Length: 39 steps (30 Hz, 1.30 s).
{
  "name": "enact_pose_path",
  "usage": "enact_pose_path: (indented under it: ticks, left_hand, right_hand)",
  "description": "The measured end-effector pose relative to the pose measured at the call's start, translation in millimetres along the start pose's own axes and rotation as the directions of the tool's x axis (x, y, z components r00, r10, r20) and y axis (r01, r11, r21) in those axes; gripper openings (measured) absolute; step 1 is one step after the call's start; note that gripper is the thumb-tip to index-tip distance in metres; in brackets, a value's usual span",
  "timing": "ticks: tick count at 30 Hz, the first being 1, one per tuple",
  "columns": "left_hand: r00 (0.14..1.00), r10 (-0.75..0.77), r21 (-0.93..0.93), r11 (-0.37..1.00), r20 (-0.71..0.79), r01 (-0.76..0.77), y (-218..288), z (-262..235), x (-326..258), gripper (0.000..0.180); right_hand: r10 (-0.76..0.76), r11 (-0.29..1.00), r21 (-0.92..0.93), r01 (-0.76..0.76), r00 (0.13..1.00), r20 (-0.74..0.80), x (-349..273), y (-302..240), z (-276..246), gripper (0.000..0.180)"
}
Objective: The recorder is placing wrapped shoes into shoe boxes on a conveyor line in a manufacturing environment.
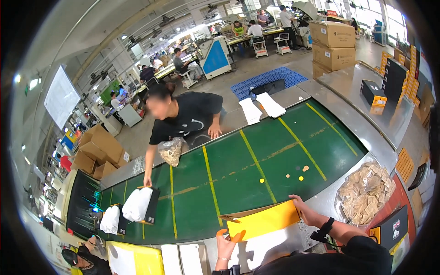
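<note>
Close in front of me, at the near edge of the green conveyor belt [220, 183], I hold a cardboard box [266, 221] with a bright yellow face and a brown edge. It is tilted, and I cannot tell how far it is folded. My left hand [226, 245] grips its left end, the fingertips looking orange. At the upper right corner, my right hand [306, 211] holds the edge between thumb and fingers. A white sheet or panel [261, 252] lies below the box, with hand shadows on it.
Across the belt a co-worker [190, 114] reaches to a black box with a white wrapped bundle [137, 205]. Small packets fill a clear bag [366, 192] at my right, beside a black box [389, 229]. White sheets [270, 105] lie on the far edge; small discs dot the belt.
</note>
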<state>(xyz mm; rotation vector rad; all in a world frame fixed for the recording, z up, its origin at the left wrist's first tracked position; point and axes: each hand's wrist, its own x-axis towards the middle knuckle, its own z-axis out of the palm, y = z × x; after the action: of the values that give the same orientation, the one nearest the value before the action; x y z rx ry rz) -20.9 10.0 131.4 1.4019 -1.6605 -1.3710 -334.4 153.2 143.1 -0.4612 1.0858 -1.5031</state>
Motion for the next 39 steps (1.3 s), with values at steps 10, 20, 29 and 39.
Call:
enact_pose_path:
  ticks: [10, 20, 29, 39]
  left_hand:
    - [0.991, 0.128, 0.710, 0.702, -0.047, -0.057, 31, 11, 24, 0.034]
    - [0.991, 0.125, 0.748, 0.652, 0.054, -0.123, 20, -33, 12, 0.028]
    - [0.991, 0.129, 0.751, 0.652, 0.026, -0.104, 10, -25, -3, 0.031]
    - [0.979, -0.050, 0.681, 0.725, 0.198, -0.100, 1, -42, 5, 0.036]
  right_hand:
    - [-0.357, 0.492, -0.833, 0.254, 0.931, 0.073, -15, -4, 12, 0.066]
    - [-0.194, 0.396, -0.913, 0.096, 0.981, 0.019, -29, -24, 20, 0.065]
    - [-0.243, 0.415, -0.908, 0.049, 0.968, -0.059, -20, -16, 28, 0.064]
    - [-0.058, 0.574, -0.817, 0.054, 0.998, 0.025, -5, -47, 7, 0.047]
